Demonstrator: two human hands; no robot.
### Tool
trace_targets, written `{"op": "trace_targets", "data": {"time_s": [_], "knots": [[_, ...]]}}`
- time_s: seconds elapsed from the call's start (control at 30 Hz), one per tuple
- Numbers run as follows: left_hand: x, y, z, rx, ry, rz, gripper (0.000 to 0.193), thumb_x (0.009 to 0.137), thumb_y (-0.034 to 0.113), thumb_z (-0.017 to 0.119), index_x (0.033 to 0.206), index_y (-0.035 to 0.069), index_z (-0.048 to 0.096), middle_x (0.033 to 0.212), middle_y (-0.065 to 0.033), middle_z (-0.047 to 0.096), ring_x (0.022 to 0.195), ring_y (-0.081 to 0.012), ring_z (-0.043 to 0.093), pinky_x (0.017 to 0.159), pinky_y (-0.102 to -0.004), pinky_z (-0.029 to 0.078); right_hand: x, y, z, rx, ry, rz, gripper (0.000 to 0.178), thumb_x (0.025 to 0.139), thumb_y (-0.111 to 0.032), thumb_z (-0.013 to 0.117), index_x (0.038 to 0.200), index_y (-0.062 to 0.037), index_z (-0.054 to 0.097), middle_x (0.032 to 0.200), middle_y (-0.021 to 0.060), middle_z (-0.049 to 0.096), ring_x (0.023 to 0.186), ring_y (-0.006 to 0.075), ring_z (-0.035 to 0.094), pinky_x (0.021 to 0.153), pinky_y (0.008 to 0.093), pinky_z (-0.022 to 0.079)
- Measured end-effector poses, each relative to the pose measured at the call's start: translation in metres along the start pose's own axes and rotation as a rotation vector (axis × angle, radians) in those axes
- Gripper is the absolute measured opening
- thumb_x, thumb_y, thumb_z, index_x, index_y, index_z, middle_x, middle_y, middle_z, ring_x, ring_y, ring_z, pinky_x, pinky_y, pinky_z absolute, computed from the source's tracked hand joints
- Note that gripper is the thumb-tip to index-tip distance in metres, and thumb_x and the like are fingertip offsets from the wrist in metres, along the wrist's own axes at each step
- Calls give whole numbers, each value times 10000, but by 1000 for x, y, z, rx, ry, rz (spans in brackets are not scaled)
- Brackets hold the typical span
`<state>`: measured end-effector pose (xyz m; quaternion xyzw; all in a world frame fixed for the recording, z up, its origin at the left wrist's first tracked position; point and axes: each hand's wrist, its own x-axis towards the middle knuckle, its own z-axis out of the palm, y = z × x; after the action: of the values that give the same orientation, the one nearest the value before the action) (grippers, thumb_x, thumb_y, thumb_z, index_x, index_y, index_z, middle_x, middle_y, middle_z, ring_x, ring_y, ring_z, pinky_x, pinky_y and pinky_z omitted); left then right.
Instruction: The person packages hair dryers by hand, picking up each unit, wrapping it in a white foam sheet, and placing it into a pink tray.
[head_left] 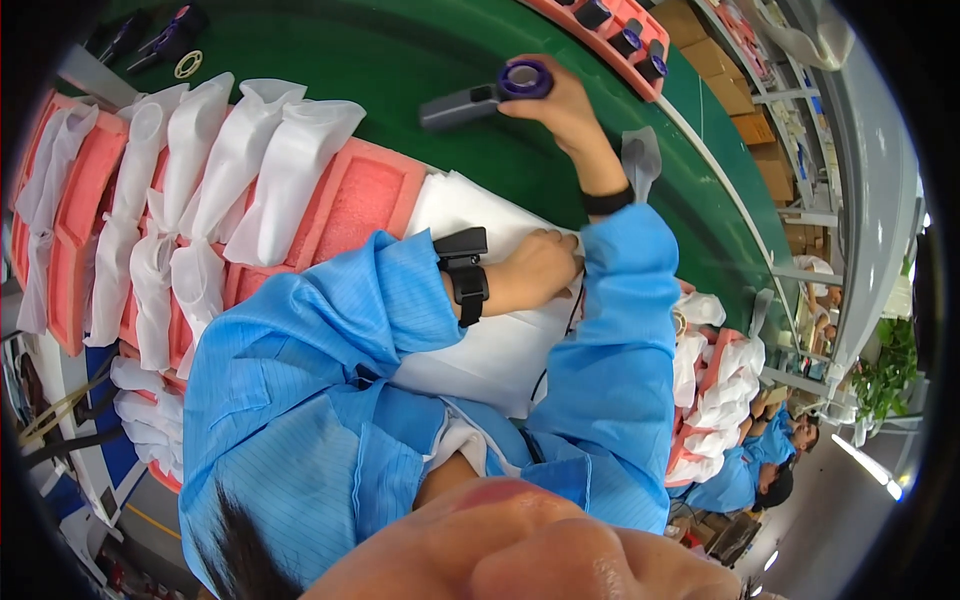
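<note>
Right hand point(568, 108): reached forward, fingers clamped on purple-ringed grey device point(483, 99), which projects leftward. Left hand point(540, 268): curled over white sheeting point(485, 350); grip unclear.

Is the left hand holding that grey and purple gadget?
No, the right hand holds the gadget; the left hand is over white sheeting.

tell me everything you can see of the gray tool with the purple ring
The gray tool has a long, straight gray handle and a short, round head edged by a dark purple ring, with a paler grayish center. It looks like smooth, hard plastic. The right hand grips it by the head, while the handle points left, its far end slightly lower in the picture. It shows against the green table; whether it touches the surface is unclear.
</note>
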<state>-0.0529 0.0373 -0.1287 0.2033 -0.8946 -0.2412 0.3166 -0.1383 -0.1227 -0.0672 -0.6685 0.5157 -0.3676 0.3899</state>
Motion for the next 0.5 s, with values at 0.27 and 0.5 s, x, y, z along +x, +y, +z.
{"op": "trace_targets", "data": {"time_s": [0.27, 0.5], "knots": [[9, -6, -14, -41, -134, -114, 192, 737, 228, 720, 812, 71, 638, 781, -101, 582, 698, -286, 606, 605, -391, 470, -153, -35, -77, -47, 410, -102, 607, 569, -18, 816, 1120, 7, 563, 1027, 95, 619, 946, 162, 589, 852, 279, 469], [31, -11, -65, -505, -102, -216, 150, 790, 173, 694, 839, 44, 635, 795, -65, 615, 594, -176, 547, 534, -311, 423, -222, -64, -122, -105, 552, -234, 652, 543, -76, 831, 1121, 33, 550, 1009, 129, 614, 925, 214, 600, 821, 309, 479]]}}
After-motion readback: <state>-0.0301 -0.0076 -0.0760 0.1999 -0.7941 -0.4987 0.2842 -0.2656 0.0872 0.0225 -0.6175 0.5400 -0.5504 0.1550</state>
